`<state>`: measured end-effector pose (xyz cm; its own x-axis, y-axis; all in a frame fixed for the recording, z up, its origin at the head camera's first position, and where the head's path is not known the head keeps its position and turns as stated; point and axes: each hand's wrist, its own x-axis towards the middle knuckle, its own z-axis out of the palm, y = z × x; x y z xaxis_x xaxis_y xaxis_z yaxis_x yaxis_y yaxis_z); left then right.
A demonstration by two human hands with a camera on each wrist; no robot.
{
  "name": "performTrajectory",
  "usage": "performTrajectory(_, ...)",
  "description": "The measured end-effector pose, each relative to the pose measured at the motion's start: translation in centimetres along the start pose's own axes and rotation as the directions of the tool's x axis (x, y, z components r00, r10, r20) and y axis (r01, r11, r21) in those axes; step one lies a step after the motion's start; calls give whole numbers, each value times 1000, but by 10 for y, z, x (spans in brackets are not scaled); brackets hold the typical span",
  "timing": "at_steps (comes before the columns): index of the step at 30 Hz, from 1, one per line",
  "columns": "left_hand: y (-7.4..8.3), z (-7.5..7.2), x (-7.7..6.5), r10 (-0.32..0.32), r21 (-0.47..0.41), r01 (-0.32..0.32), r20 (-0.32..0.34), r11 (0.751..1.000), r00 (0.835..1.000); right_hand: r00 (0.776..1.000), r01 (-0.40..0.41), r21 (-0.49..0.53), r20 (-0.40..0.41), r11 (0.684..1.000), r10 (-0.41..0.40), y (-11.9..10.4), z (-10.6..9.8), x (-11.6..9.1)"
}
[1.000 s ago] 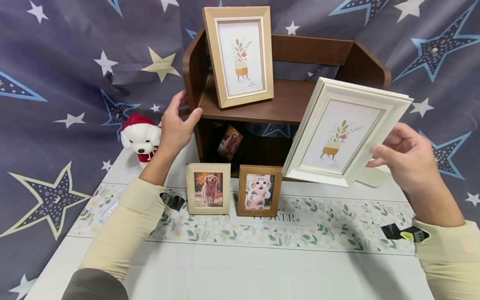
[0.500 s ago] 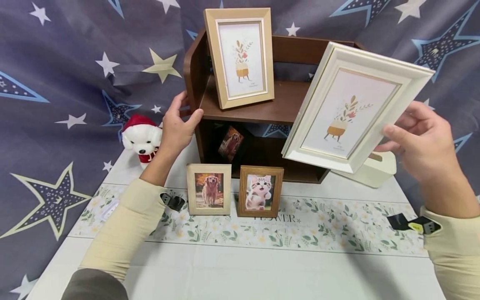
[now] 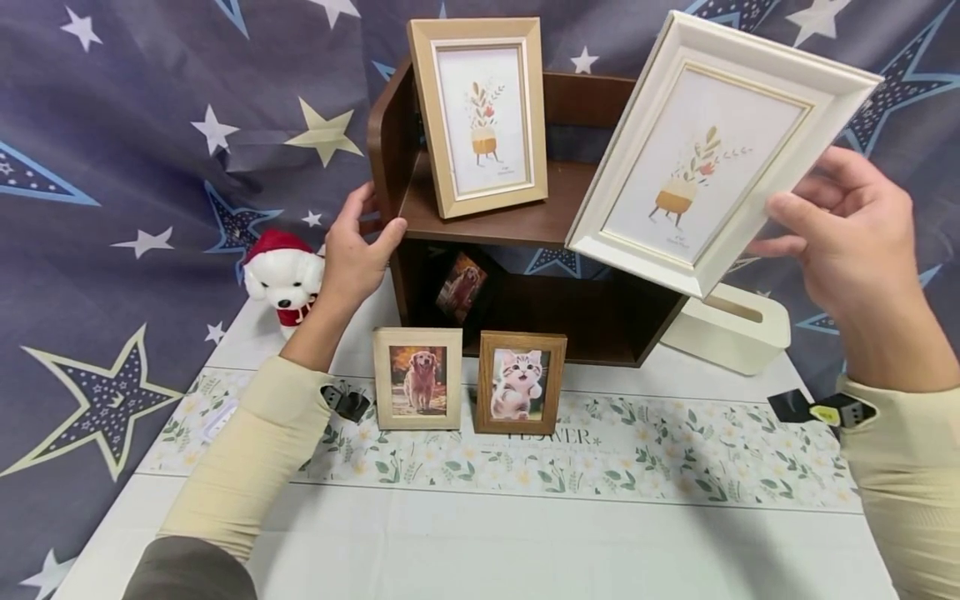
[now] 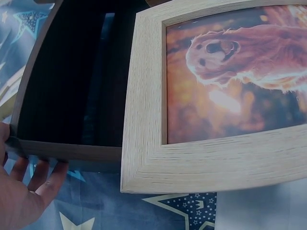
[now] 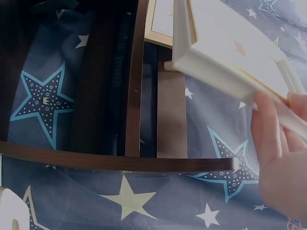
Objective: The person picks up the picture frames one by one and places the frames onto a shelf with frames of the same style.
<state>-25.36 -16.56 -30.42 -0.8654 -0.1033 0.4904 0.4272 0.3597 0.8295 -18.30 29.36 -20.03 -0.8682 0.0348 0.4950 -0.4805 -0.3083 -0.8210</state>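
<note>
In the head view my left hand (image 3: 358, 250) grips the left side panel of a dark brown two-level shelf (image 3: 386, 133), thumb on its front edge. The left wrist view shows those fingers (image 4: 50, 184) bent at the panel's edge. My right hand (image 3: 858, 221) pinches the right edge of a white picture frame (image 3: 712, 167) with a potted-plant print. This frame is tilted in the air, overlapping the shelf's upper right part. From the right wrist view, its thick side (image 5: 211, 72) stands above the shelf boards. A tan picture frame (image 3: 487, 117) with a matching print leans on the upper level.
On the table before the shelf stand a pale wooden frame (image 3: 417, 379) with a dog photo and a brown frame (image 3: 520, 382) with a kitten photo. A dark-framed dog photo (image 3: 461, 287) is in the lower level. A plush dog (image 3: 281, 275) stands left, a tissue box (image 3: 731, 329) right.
My right hand has lifted the white picture frame up and to the right, uncovering the shelf's lower right part and the tissue box. My left hand stays on the shelf.
</note>
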Motion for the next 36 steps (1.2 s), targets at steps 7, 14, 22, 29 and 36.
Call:
performTrajectory(7, 1, 0, 0, -4, 13, 4, 1, 1000, 1000, 995, -46, -57, -87, 997, 41, 3, 7, 12)
performTrajectory(14, 0, 0, 1, 1, 16, -1, 4, 1000, 1000, 970, -160, -173, -211, 972, 122, -1, 11, 25)
performTrajectory(22, -1, 1, 0, -5, 20, 5, 1, 1000, 1000, 956, -185, -163, -259, 969, 139, 4, 22, 42)
performTrajectory(29, -1, 1, 0, -4, 8, 4, 3, 1000, 1000, 947, -214, -218, -285, 952, 147, 12, 35, 48)
performTrajectory(36, -1, 1, 1, -6, 6, 6, -1, 1000, 1000, 943, -214, -325, -315, 921, 108, 18, 46, 55)
